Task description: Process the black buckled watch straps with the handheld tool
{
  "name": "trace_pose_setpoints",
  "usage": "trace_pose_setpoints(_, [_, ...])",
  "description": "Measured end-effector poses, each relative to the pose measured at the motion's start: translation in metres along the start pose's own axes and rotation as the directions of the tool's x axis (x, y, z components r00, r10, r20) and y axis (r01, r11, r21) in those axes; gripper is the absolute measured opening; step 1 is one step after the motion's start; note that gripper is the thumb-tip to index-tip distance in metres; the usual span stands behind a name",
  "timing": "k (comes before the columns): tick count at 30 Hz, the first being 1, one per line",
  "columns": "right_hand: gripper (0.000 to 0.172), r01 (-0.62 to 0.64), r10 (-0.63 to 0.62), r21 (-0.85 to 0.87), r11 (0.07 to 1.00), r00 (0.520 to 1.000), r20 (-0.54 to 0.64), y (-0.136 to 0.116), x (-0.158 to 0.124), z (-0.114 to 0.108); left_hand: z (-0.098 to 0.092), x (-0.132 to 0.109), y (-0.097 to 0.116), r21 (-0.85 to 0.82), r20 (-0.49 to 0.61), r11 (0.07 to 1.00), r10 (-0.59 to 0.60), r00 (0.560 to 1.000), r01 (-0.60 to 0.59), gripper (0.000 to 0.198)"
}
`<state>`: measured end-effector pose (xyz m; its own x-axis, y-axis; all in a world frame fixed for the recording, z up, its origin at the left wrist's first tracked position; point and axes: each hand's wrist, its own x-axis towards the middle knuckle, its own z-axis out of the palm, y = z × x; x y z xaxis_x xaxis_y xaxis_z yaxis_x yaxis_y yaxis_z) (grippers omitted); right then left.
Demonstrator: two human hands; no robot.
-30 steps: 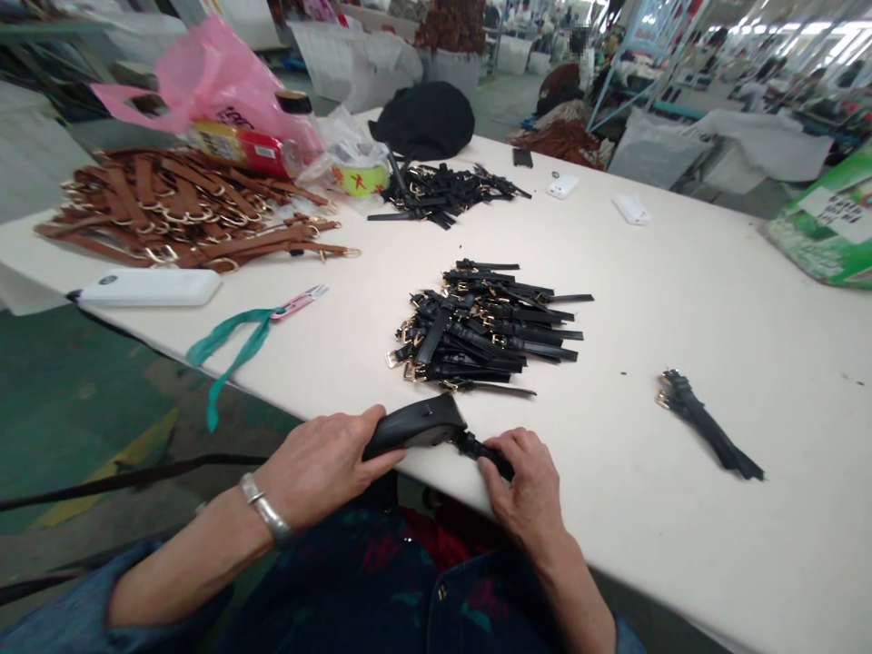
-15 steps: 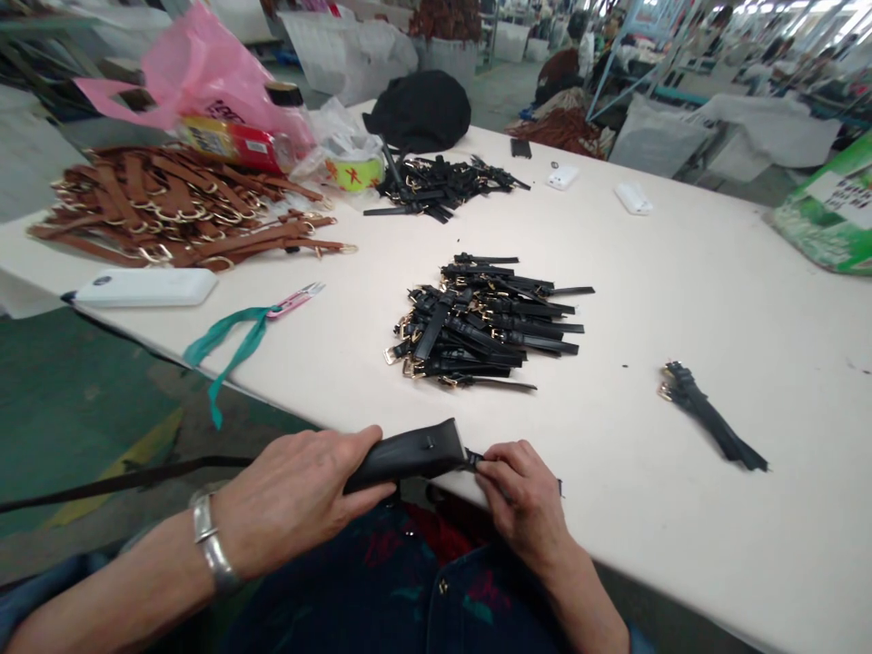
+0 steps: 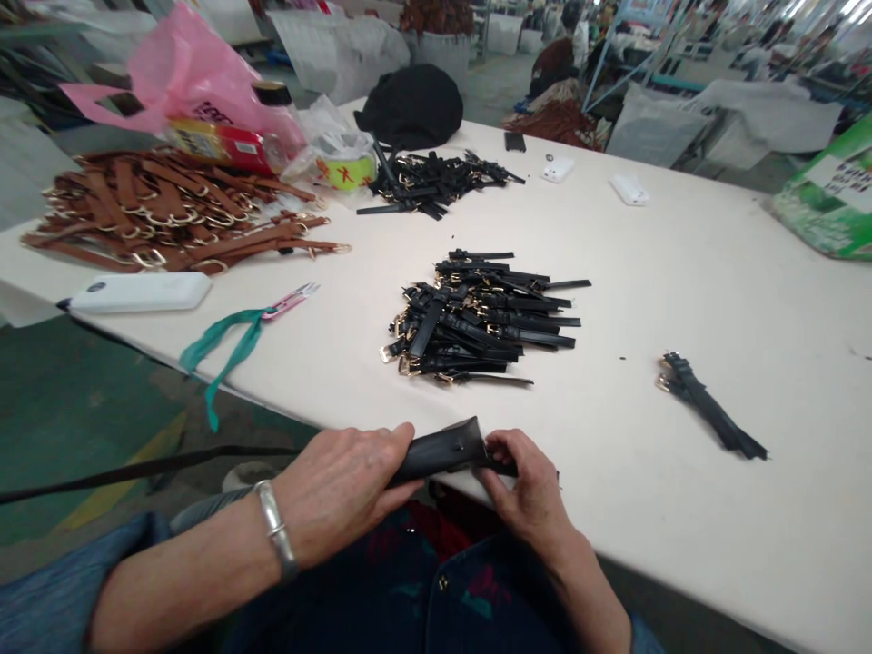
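My left hand (image 3: 344, 490) is closed around a flat black leather piece (image 3: 446, 448) at the near edge of the white table (image 3: 681, 272). My right hand (image 3: 528, 486) pinches a thin black strap (image 3: 500, 469) that comes out of the piece's right end. A pile of black straps with gold buckles (image 3: 480, 318) lies just beyond my hands. A small bundle of black straps (image 3: 708, 413) lies apart to the right.
Brown straps with rings (image 3: 163, 213) are heaped at the far left, beside a pink bag (image 3: 197, 77). A white case (image 3: 136, 292) and pink snips on a green ribbon (image 3: 272, 309) lie near the left edge. Another black strap pile (image 3: 436, 177) sits further back.
My left hand has slid the black piece to the right, closer to my right hand. My right hand's fingers have closed up against the piece's end.
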<state>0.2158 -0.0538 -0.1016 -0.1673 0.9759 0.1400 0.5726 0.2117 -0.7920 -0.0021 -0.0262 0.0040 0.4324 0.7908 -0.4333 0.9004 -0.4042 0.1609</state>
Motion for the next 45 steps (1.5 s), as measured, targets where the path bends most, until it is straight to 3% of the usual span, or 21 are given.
trace_pose_setpoints(6, [0.029, 0.009, -0.009, 0.028, 1.0, 1.0, 0.005, 0.001, -0.001, 0.002, -0.004, -0.017, -0.013, 0.06, 0.056, 0.997, -0.042, 0.998, 0.039, 0.025])
trace_pose_setpoints(9, [0.032, 0.02, -0.021, 0.033, 0.999, 1.0, 0.016, 0.004, -0.001, 0.003, -0.007, -0.019, -0.01, 0.055, 0.078, 0.998, -0.04, 0.996, 0.036, 0.023])
trace_pose_setpoints(16, [0.055, 0.037, -0.04, 0.055, 0.998, 0.997, 0.061, 0.009, 0.0, -0.002, -0.009, 0.003, 0.018, 0.067, 0.02, 0.997, 0.039, 0.999, -0.04, 0.018])
trace_pose_setpoints(20, [0.064, 0.008, -0.01, 0.039, 0.999, 0.999, 0.052, 0.006, -0.001, -0.006, -0.004, 0.013, 0.019, 0.044, 0.001, 0.998, 0.041, 0.999, -0.041, 0.02])
trace_pose_setpoints(26, [0.064, 0.007, -0.011, 0.069, 0.998, 0.999, 0.051, 0.004, 0.0, -0.006, -0.002, 0.005, -0.004, 0.031, -0.051, 1.0, 0.0, 0.999, 0.002, 0.026])
trace_pose_setpoints(30, [0.061, 0.004, -0.007, 0.092, 0.996, 0.999, 0.034, 0.005, 0.001, -0.005, -0.006, -0.012, -0.012, 0.039, 0.001, 0.999, -0.012, 1.0, 0.012, 0.024])
trace_pose_setpoints(35, [0.061, 0.002, -0.008, 0.106, 0.994, 0.998, 0.054, 0.005, 0.001, -0.006, -0.006, -0.019, -0.003, 0.079, 0.056, 0.997, 0.017, 0.998, -0.022, 0.019])
trace_pose_setpoints(41, [0.062, 0.004, -0.012, 0.096, 0.995, 0.996, 0.086, 0.007, 0.002, -0.007, -0.006, 0.001, 0.017, 0.089, 0.036, 0.995, 0.033, 0.999, -0.036, 0.02])
trace_pose_setpoints(45, [0.067, -0.022, 0.017, 0.054, 0.998, 0.995, 0.095, 0.005, 0.002, -0.01, -0.001, 0.013, 0.015, 0.074, -0.012, 0.996, 0.056, 0.998, -0.055, 0.023])
